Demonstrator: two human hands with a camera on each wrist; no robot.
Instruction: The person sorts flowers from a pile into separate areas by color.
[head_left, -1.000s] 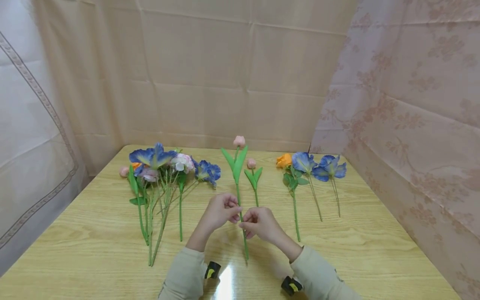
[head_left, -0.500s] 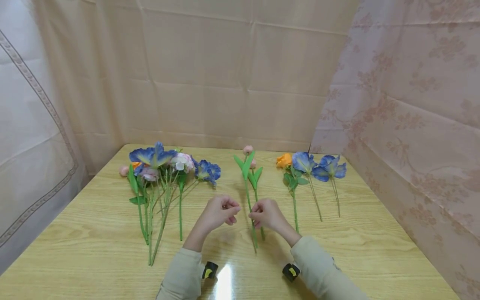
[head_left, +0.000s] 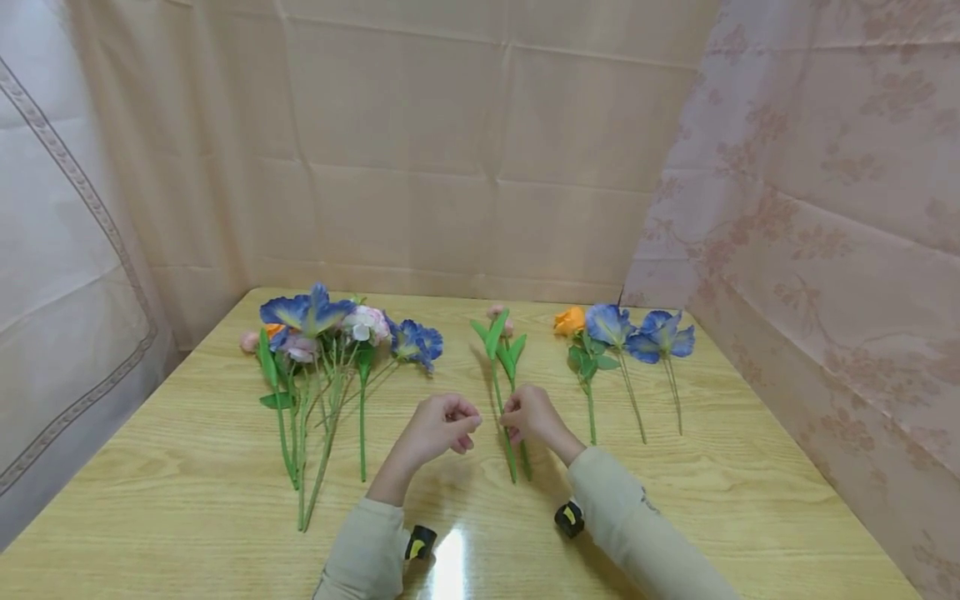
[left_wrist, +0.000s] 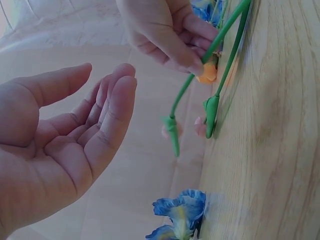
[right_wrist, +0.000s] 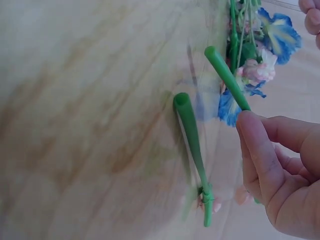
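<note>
Between thumb and fingertips, my right hand (head_left: 534, 417) pinches the green stem of a pink tulip (head_left: 496, 385). In the right wrist view the held tulip's stem (right_wrist: 226, 76) is raised off the table. A second pink tulip (head_left: 527, 463) lies on the table just to its right, and the two overlap in the head view. My left hand (head_left: 442, 429) hovers left of the stems with its fingers loosely bent. Nothing is in it, as the gap between thumb and fingers (left_wrist: 107, 120) shows in the left wrist view.
At the left of the wooden table (head_left: 187, 467) lies a bunch of blue, white, pink and orange flowers (head_left: 309, 315). To the right are an orange rose (head_left: 569, 322) and two blue flowers (head_left: 609, 325). Beige cloth (head_left: 420, 150) hangs behind.
My left hand has let go of the tulip stem. My right hand has carried the tulip rightward and lowered it toward the second tulip, its bloom now lower and overlapping that one.
</note>
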